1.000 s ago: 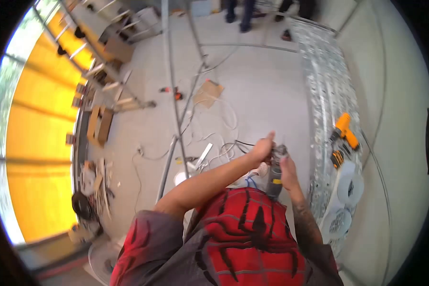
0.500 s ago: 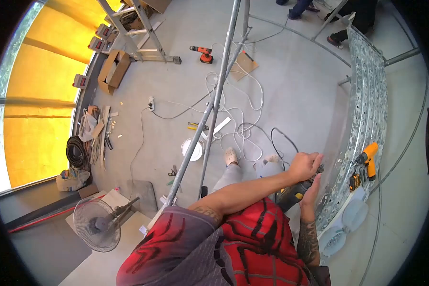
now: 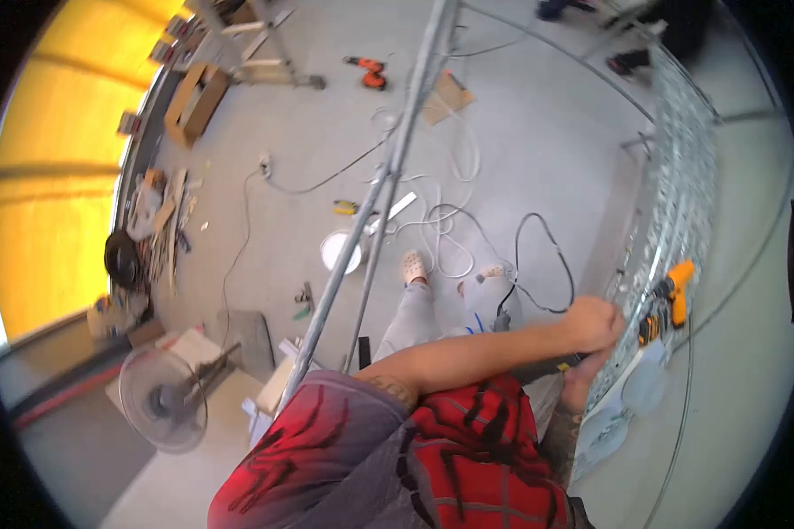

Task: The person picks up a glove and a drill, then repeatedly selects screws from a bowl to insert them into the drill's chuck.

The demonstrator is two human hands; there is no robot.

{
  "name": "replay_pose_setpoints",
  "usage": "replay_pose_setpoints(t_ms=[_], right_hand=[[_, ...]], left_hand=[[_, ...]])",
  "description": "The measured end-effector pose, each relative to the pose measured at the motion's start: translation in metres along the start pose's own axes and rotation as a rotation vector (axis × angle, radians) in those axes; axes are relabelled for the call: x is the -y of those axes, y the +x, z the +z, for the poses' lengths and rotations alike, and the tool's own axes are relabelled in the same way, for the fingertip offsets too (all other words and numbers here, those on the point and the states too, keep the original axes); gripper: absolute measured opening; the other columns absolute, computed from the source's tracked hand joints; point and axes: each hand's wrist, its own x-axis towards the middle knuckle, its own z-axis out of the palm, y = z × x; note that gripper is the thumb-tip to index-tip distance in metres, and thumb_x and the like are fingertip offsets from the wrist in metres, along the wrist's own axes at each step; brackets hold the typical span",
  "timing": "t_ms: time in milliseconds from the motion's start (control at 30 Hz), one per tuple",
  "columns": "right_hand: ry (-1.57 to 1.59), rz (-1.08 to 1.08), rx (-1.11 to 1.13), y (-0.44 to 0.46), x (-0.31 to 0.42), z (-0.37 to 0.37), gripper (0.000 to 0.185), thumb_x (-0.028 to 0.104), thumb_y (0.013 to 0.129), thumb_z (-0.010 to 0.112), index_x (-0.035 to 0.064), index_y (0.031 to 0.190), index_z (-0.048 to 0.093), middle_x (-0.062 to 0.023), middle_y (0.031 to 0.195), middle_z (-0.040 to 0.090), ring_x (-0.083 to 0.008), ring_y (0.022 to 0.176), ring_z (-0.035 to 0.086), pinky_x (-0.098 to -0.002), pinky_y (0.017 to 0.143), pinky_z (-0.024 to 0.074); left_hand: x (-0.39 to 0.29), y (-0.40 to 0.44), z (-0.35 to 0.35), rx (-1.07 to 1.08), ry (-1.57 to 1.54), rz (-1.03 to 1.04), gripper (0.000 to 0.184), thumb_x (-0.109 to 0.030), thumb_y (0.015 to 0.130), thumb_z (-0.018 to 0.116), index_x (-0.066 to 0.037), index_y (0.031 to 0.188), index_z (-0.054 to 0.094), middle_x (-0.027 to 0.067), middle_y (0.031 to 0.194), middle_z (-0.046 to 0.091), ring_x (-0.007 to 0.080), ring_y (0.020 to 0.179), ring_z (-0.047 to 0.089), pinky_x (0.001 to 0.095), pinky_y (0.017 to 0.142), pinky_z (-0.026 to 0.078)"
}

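My left hand [image 3: 594,324] is closed in a fist above the perforated metal plank [image 3: 684,189]; whatever it grips is hidden. Just below it, my right hand [image 3: 582,368] is curled at the front of a dark corded power tool [image 3: 568,361] with a yellow marking. My left forearm crosses over the tool and covers most of its body. Its black cable [image 3: 572,286] loops on the floor side, past my legs. On the plank beside my hands lie an orange drill [image 3: 680,286] and clear safety goggles [image 3: 631,401].
Scaffold tubes [image 3: 388,172] rise on my left. On the floor are a white bucket [image 3: 340,253], pliers [image 3: 346,207], a red-black drill [image 3: 370,72] and white cable [image 3: 472,159]. A fan [image 3: 163,398] stands lower left, a ladder [image 3: 265,53] upper left. Another person's foot [image 3: 628,64] shows far off.
My left hand has moved right, nearer the plank, and closed into a fuller fist. The right hand and tool have shifted slightly. The whole view has moved a little.
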Motion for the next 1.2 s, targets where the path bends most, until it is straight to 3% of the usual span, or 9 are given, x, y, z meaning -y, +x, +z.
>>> replay_pose_setpoints(t_ms=[200,267,633,733,900,1000,1100,1167,1200], right_hand=[[-0.302,0.172,0.316,0.046,0.008,0.018,0.057,0.064,0.094,0.041,0.0136,0.116,0.056,-0.0046,0.105,0.061,-0.0188,0.096,0.061,-0.0344,0.081,0.0505],[-0.389,0.194,0.214,0.06,-0.002,0.031,0.056,0.067,0.092,0.041,0.0163,0.109,0.058,-0.0033,0.095,0.061,-0.0171,0.085,0.063,-0.0355,0.071,0.0518],[-0.727,0.692,0.503,0.103,-0.058,0.094,0.061,0.071,0.088,0.044,0.0163,0.111,0.059,-0.0033,0.102,0.064,-0.017,0.085,0.065,-0.0343,0.071,0.0546],[-0.777,0.749,0.771,0.106,-0.097,0.113,0.061,0.07,0.09,0.042,0.0166,0.114,0.058,-0.0024,0.106,0.064,-0.0159,0.088,0.066,-0.0332,0.072,0.0552],[-1.137,1.017,1.331,0.058,-0.142,0.165,0.055,0.064,0.093,0.04,0.015,0.108,0.06,0.0001,0.084,0.066,-0.0134,0.064,0.064,-0.0292,0.056,0.0534],[-1.223,0.866,1.465,-0.025,-0.13,0.188,0.053,0.061,0.093,0.045,0.0119,0.088,0.064,0.0009,0.064,0.06,-0.013,0.051,0.058,-0.0282,0.052,0.0493],[-1.238,0.469,1.686,-0.046,-0.128,0.192,0.06,0.059,0.094,0.046,0.0058,0.076,0.067,-0.0025,0.069,0.063,-0.0112,0.058,0.06,-0.0285,0.052,0.0464],[-1.238,0.074,1.835,-0.046,-0.113,0.202,0.069,0.062,0.093,0.043,0.0015,0.07,0.067,-0.0056,0.062,0.06,-0.0138,0.057,0.058,-0.0336,0.053,0.0441],[-1.24,0.138,1.798,-0.068,-0.072,0.213,0.068,0.062,0.093,0.042,0.0021,0.069,0.065,-0.005,0.058,0.058,-0.0137,0.055,0.057,-0.0332,0.053,0.044]], left_hand=[[0.034,0.008,-0.01,-0.227,-0.021,-0.118,0.045,-0.037,0.093,0.048,0.0,0.073,0.065,0.0235,0.065,0.062,0.0433,0.063,0.061,0.0511,0.061,0.049],[0.059,0.016,-0.003,-0.254,-0.014,-0.188,0.043,-0.035,0.093,0.047,-0.001,0.075,0.066,0.0218,0.065,0.062,0.0418,0.063,0.062,0.0507,0.061,0.049],[0.169,0.002,-0.007,-0.648,-0.003,-0.338,0.031,-0.027,0.093,0.047,-0.005,0.079,0.063,0.0194,0.068,0.063,0.039,0.064,0.063,0.0511,0.063,0.049],[0.186,-0.04,-0.023,-0.908,0.076,-0.403,0.023,-0.025,0.092,0.049,-0.007,0.082,0.059,0.0171,0.067,0.062,0.0388,0.062,0.062,0.0503,0.057,0.048],[0.177,-0.128,-0.056,-1.446,0.184,-0.513,0.017,-0.021,0.09,0.053,-0.006,0.081,0.055,0.018,0.065,0.059,0.0391,0.059,0.06,0.049,0.053,0.047],[0.138,-0.181,-0.069,-1.6,0.242,-0.464,0.02,-0.022,0.093,0.052,-0.006,0.081,0.052,0.0191,0.062,0.057,0.0398,0.057,0.059,0.0487,0.051,0.046],[0.11,-0.205,-0.072,-1.703,0.301,-0.335,0.026,-0.026,0.098,0.048,-0.005,0.082,0.05,0.0191,0.058,0.052,0.0402,0.054,0.056,0.0471,0.048,0.042],[0.085,-0.203,-0.076,-1.696,0.167,-0.277,0.037,-0.034,0.103,0.035,-0.004,0.086,0.049,0.0153,0.064,0.048,0.0341,0.051,0.052,0.0432,0.049,0.039],[0.08,-0.194,-0.081,-1.736,0.239,-0.151,0.043,-0.039,0.104,0.031,-0.004,0.087,0.049,0.0134,0.071,0.046,0.0277,0.054,0.05,0.0391,0.052,0.039]])
